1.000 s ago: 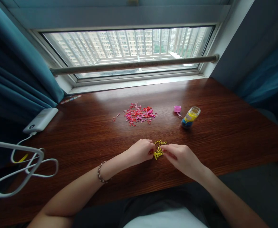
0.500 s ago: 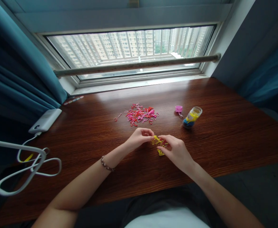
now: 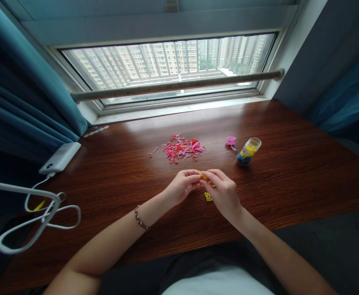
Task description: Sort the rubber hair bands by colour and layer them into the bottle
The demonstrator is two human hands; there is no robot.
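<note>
My left hand [image 3: 185,185] and my right hand [image 3: 224,189] meet at the fingertips, both pinching small yellow clips [image 3: 203,176]. Under and beside my right fingers, more yellow clips [image 3: 208,196] lie on the brown wooden table [image 3: 120,164]. Beyond my hands is a spread-out pile of pink and red clips [image 3: 182,149]. A clear jar [image 3: 248,151] with yellow and blue clips inside stands tilted in view to the right, and a pink ring-shaped item [image 3: 231,141] lies left of it.
A white power bank [image 3: 59,158] with a looped white cable [image 3: 48,215] is at the left. Behind the table run a window and a metal bar [image 3: 179,85]. Blue curtains [image 3: 28,73] hang at the left.
My right hand has moved left and closed its fingertips on the yellow clips at my left fingertips. My left hand has turned slightly, its fingers still pinched.
</note>
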